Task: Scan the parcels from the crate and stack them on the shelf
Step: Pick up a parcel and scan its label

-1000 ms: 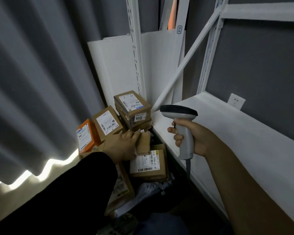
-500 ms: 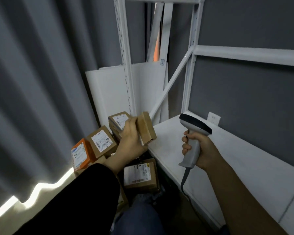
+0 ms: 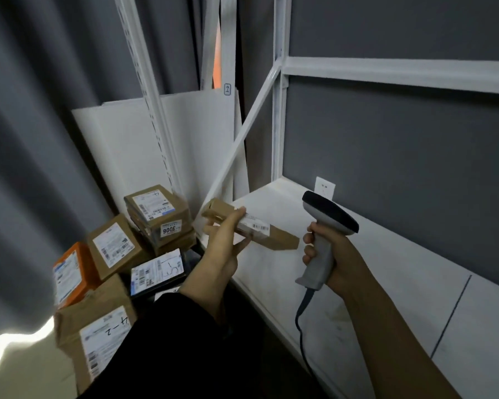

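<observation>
A grey curtain (image 3: pixel 26 139) fills the view from seven to eleven o'clock, and a grey wall (image 3: pixel 401 133) is seen from twelve to three. Below the wall, a white shelf (image 3: pixel 401 289) runs from the centre out toward five o'clock, carried by a white metal frame (image 3: pixel 278 116) with a slanted brace. White boards (image 3: pixel 118 145) are leaned upright behind the frame at eleven o'clock.

At eight o'clock a pile of parcels is heaped at the foot of the curtain. A large brown box (image 3: pixel 78 321) with a handwritten label lies lowest. At its twelve o'clock an orange parcel (image 3: pixel 72 254) is tilted against a brown one (image 3: pixel 113 246). A flat dark parcel (image 3: pixel 156 269) lies at that one's four o'clock, and a short stack of brown boxes (image 3: pixel 159 214) is marked 3006.

A black sleeve (image 3: pixel 162 355) covers the left arm; the right arm is bare. The left hand (image 3: pixel 222 254) is raised at the centre. In its grip a long slim brown parcel (image 3: pixel 283 241) is held, thumb on top and fingers beneath, label up, over the left end of the shelf. Whether the shelf is touched cannot be told.

At three o'clock of the parcel, just apart from its end, a grey scanner (image 3: pixel 326 226) is held by its handle, the grip of the right hand (image 3: pixel 337 260) wrapped round it, its cable (image 3: pixel 300 326) hanging toward six. A white socket (image 3: pixel 324 187) is set in the wall at the scanner's twelve o'clock.
</observation>
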